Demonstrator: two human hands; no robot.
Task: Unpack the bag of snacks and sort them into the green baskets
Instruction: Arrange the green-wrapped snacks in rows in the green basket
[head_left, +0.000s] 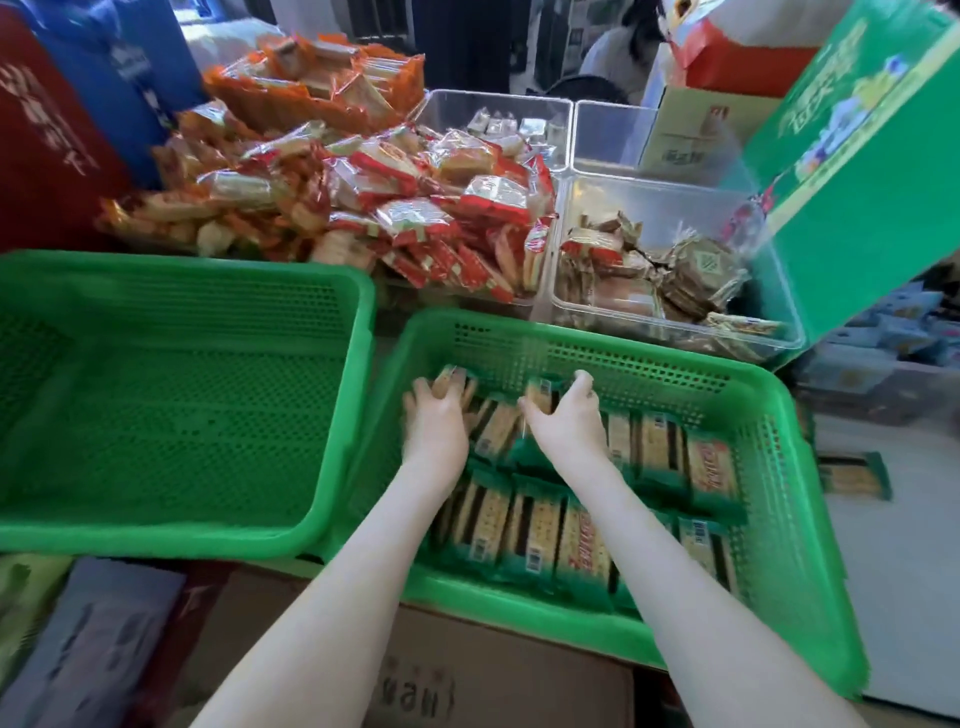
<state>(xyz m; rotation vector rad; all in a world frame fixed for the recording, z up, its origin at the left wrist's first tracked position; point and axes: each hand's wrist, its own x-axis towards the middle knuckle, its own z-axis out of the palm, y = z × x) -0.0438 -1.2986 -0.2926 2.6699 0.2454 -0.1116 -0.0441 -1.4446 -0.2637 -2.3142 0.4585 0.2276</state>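
Holding one cracker pack (445, 380) in the curled left grip (436, 415), by the far left corner of the right green basket (623, 364), and a second cracker pack (540, 396) in the curled right grip (571, 415), near the far wall. Lay both flat beside the row of packs (660, 452). Push close, no gaps. Keep the left green basket (182, 415) for other snacks.

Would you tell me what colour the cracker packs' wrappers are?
Green wrappers on the cracker packs; head view.

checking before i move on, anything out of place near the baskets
One cracker packet lies outside the right green basket, on the white surface beside it, apart from the rows packed inside.
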